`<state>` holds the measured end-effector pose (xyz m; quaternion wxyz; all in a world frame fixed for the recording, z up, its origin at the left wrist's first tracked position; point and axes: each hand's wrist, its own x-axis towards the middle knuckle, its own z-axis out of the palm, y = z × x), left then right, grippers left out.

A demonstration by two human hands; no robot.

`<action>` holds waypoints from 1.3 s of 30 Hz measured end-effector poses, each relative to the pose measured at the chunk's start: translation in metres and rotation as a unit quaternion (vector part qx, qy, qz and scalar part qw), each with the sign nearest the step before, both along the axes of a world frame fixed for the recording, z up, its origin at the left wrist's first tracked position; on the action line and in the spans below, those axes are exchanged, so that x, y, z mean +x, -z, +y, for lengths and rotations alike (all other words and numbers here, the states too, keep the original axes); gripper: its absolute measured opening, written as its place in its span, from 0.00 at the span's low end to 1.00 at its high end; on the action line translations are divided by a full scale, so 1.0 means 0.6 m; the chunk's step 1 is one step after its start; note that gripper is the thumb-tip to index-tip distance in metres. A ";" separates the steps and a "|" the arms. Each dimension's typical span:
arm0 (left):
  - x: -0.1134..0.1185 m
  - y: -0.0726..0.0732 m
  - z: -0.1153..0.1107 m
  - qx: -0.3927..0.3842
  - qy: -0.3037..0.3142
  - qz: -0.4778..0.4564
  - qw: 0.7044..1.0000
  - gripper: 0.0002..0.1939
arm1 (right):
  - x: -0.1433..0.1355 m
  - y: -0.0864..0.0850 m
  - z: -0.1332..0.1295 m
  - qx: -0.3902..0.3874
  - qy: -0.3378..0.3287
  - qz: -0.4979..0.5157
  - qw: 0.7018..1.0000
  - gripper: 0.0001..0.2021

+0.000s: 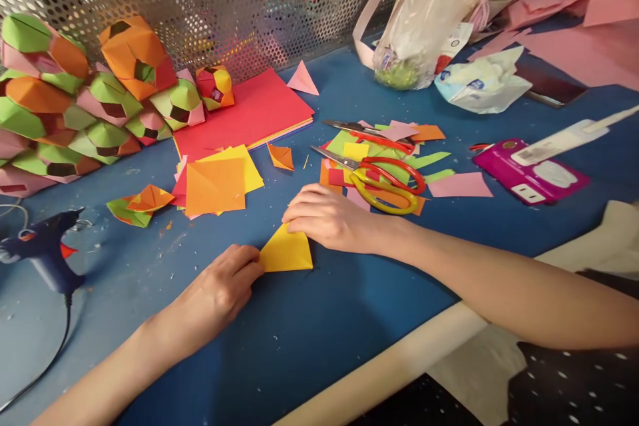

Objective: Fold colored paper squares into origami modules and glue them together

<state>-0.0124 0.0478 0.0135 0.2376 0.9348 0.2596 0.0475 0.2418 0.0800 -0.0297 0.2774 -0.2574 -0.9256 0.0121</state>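
I had both bare hands low over the blue bench (pixel 279 353), with the yellow paper (pixel 289 254) lying between them, in contact with each. The left hand (pixel 222 289) was narrow, its fingers bunched together and holding the paper's left corner. The right hand (pixel 329 221) reached in from the other side, fingers close together, holding the paper at its upper part and hiding some of it. From where I watched, the paper was folded, its lower edge nearly straight and its right side uncovered.

Just beyond the right hand I could see the scissors (pixel 342 158), with red and yellow handles, on colored scraps. The orange sheet (pixel 215 186) sat on other paper beyond the left hand, and the glue gun (pixel 50 256) lay well apart, far to the left.
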 end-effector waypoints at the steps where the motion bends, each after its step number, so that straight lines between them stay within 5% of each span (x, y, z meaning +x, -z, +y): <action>1: 0.000 0.000 0.000 -0.002 0.002 0.001 1.000 0.14 | 0.002 -0.002 0.000 -0.005 -0.002 -0.008 1.000 0.13; 27: -0.006 -0.009 0.009 -0.036 0.005 0.051 0.998 0.13 | 0.015 -0.022 -0.006 -0.043 -0.016 -0.063 0.997 0.14; 39: -0.025 -0.022 0.023 0.037 -0.021 0.080 0.996 0.13 | 0.007 -0.038 -0.033 -0.047 -0.061 -0.123 0.989 0.15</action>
